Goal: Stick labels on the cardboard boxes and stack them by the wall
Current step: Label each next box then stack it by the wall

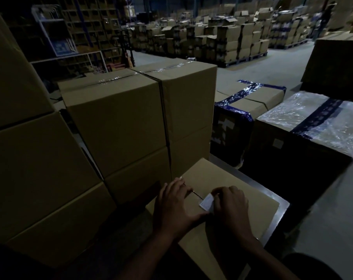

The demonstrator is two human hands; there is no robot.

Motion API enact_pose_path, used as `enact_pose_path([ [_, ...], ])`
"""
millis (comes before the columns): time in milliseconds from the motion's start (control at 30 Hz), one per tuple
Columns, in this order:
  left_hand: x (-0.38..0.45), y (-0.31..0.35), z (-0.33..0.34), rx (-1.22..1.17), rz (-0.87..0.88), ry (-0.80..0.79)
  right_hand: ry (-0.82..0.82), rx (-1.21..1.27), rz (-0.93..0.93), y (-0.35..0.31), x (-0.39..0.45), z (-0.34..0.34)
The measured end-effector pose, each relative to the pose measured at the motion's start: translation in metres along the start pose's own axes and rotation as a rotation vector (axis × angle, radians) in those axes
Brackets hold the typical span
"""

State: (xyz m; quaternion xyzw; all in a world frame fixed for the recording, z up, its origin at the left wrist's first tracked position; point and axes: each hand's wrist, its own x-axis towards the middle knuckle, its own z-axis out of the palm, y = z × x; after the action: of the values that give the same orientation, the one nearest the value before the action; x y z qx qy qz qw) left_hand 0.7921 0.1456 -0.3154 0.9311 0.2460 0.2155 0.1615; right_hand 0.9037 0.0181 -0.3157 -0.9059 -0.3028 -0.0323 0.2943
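Cardboard box lies flat-topped; left hand presses it, fingers spread, while right hand pinches a small white rectangular label.

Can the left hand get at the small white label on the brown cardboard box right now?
Probably yes: the left hand lies flat on the brown cardboard box, its thumb beside the small white label that the right hand pinches. Nothing lies between them.

Print on label unreadable; its near edge hidden under my right hand. Both my forearms cut off at bottom edge.
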Motion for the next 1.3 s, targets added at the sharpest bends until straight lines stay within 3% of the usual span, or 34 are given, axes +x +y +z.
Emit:
enact_pose_path([
  [167, 0.0, 0.001, 0.0, 0.004, -0.002, 0.022, 0.064, -0.032, -0.019, 0.002, -0.01, -0.001],
  [467, 0.001, 0.002, 0.001, 0.003, -0.014, 0.028, -0.051, -0.105, 0.087, -0.006, 0.003, -0.005],
  [600, 0.002, 0.003, 0.001, 0.03, -0.099, 0.026, -0.003, 0.014, 0.024, 0.002, -0.009, -0.011],
  [867, 0.003, 0.001, 0.004, 0.054, -0.182, 0.012, 0.141, -0.118, -0.018, 0.025, -0.054, -0.012],
  [1133, -0.017, -0.003, -0.015, 0.165, -0.46, 0.025, -0.056, -0.068, -0.258, 0.03, -0.009, -0.021],
  [1300, -0.01, 0.001, -0.013, 0.099, -0.43, 0.007, -0.09, -0.166, -0.227, 0.023, -0.001, -0.017],
])
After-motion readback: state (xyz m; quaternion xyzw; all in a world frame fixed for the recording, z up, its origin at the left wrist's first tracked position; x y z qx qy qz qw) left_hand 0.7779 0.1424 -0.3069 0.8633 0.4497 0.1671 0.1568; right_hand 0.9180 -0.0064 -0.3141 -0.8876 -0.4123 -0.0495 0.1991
